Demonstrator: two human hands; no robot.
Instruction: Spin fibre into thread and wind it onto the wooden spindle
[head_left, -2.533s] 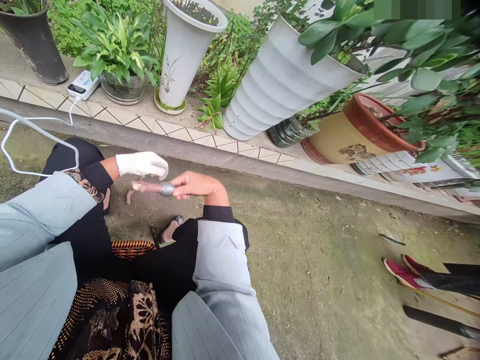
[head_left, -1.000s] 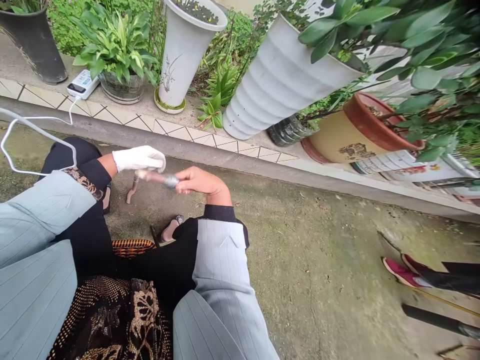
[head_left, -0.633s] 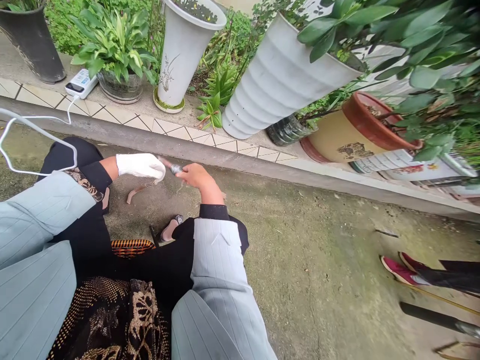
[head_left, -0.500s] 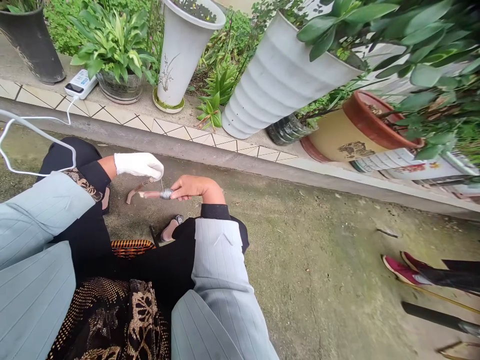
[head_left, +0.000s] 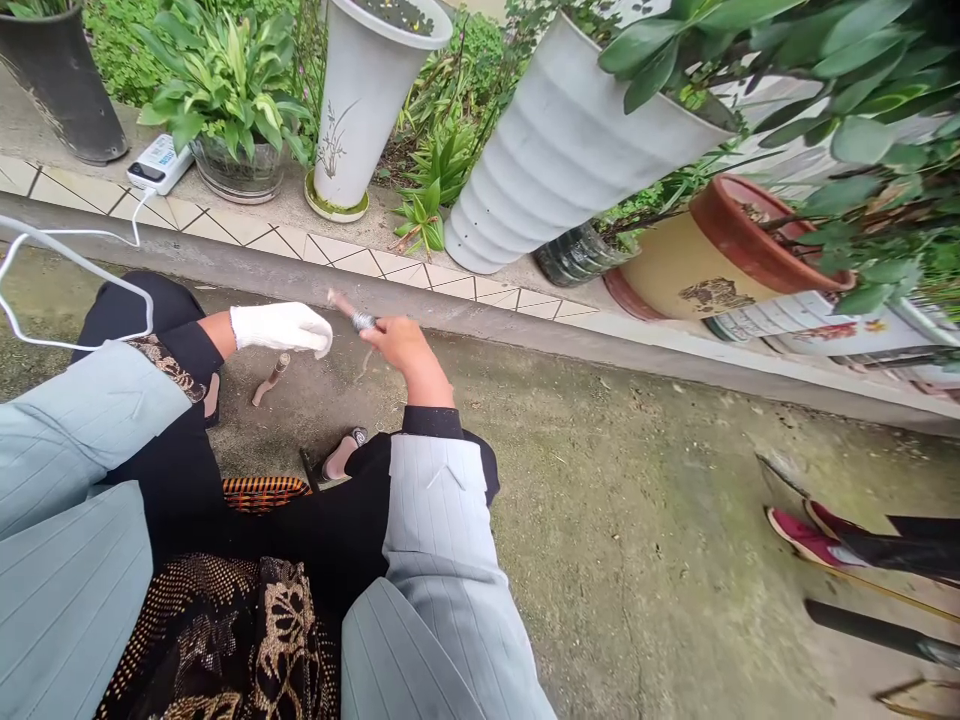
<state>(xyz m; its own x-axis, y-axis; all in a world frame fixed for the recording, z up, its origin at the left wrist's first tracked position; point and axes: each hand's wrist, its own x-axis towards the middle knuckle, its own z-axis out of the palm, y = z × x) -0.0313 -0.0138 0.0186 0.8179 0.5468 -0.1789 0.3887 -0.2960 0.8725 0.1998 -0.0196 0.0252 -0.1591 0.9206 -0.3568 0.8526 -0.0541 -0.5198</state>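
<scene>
My left hand point(head_left: 283, 328), in a white glove, is held out with its fingers pressed together and curved down. Any strand between its fingertips is too thin to make out. My bare right hand point(head_left: 401, 343) is closed around one end of a short brown stick point(head_left: 343, 303). Silvery wire point(head_left: 364, 322) is wound in a coil around that stick beside my fingers. The stick tilts up and to the left, its free end above my gloved fingertips. Below my left hand, a second piece of wood point(head_left: 270, 382) stands out against the concrete.
Potted plants line a tiled ledge point(head_left: 337, 255) ahead, among them a tall white pot point(head_left: 345, 120) and a ribbed one point(head_left: 540, 150). A white power bank point(head_left: 160, 165) with a cable lies there. Another person's red shoes point(head_left: 806, 540) and a dark bar point(head_left: 870, 630) are at right.
My right hand has moved up and right, swinging the wire-wound stick from level to tilted. The strand seen between my hands no longer shows. My left hand has barely shifted.
</scene>
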